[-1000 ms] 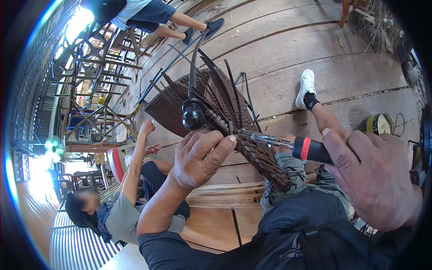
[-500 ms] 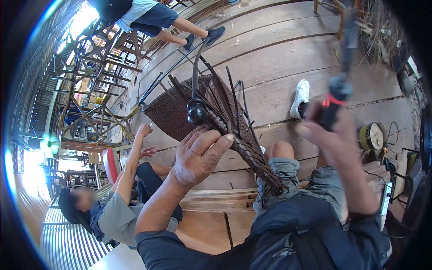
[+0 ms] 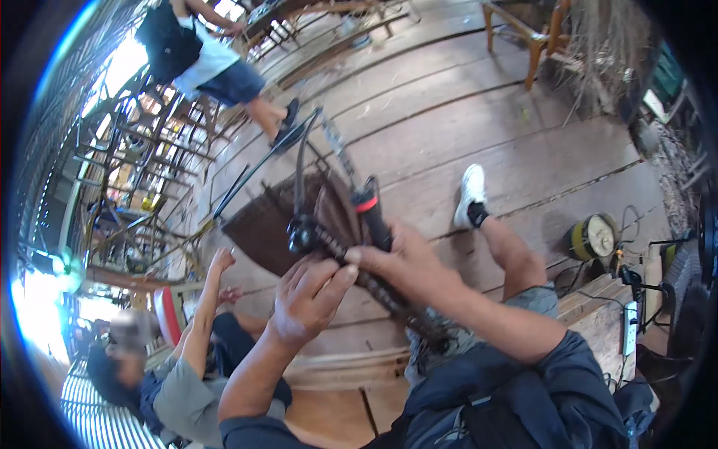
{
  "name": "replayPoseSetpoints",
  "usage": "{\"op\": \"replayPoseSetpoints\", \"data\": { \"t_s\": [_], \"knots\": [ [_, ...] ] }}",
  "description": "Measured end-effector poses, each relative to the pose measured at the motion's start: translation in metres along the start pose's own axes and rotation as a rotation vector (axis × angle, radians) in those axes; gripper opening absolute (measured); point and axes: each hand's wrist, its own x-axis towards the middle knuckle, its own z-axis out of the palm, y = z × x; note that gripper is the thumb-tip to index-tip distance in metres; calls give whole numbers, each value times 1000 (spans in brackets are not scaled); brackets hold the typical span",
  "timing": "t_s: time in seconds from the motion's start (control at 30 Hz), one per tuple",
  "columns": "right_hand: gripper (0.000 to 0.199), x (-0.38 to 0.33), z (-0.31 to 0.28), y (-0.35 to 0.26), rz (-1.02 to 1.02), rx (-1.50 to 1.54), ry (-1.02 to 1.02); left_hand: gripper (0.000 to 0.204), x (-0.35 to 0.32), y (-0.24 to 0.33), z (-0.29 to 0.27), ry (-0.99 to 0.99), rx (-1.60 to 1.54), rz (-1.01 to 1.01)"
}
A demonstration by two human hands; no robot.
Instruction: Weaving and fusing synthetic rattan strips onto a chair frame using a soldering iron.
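Now right hand (image 3: 407, 262) fingers wrap the tool handle (image 3: 372, 213).

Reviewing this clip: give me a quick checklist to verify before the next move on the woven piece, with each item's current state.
1. Left hand steadying the dark woven piece: ok, fingers rest on its near edge.
2. Right hand gripping the black tool with a red band: ok, fist closed around the handle.
3. Tool tip placement: cannot tell, it blurs among the upright stakes.
4. Left fingers clear of the tool: not ok, they lie right beside the handle.
5. Seated person's raised hand clear of the work: not ok, it is close to the piece's lower edge.
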Motion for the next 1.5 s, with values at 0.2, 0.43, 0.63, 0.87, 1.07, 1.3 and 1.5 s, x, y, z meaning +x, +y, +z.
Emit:
{"op": "replayPoseSetpoints", "data": {
  "t_s": [0.2,0.43,0.63,0.87,1.07,1.3,1.5],
  "knots": [
    [40,8,0,12,3,117,-17,34,4,2,0,28,-2,4],
    [37,9,-7,4,183,201,-112,37,1,4,2,33,45,9],
    [43,17,-7,6,251,360,-165,40,5,9,-1,-10,109,1],
    [35,20,-2,11,207,300,-120,52,8,10,-1,-69,112,-45],
    [26,13,-2,2,126,225,-59,52,9,10,1,-81,115,-82],
    [25,13,3,1,40,132,4,51,11,13,-1,-99,144,-99],
    [25,16,4,4,19,100,7,50,12,16,-3,-106,171,-95]
  ]
}}
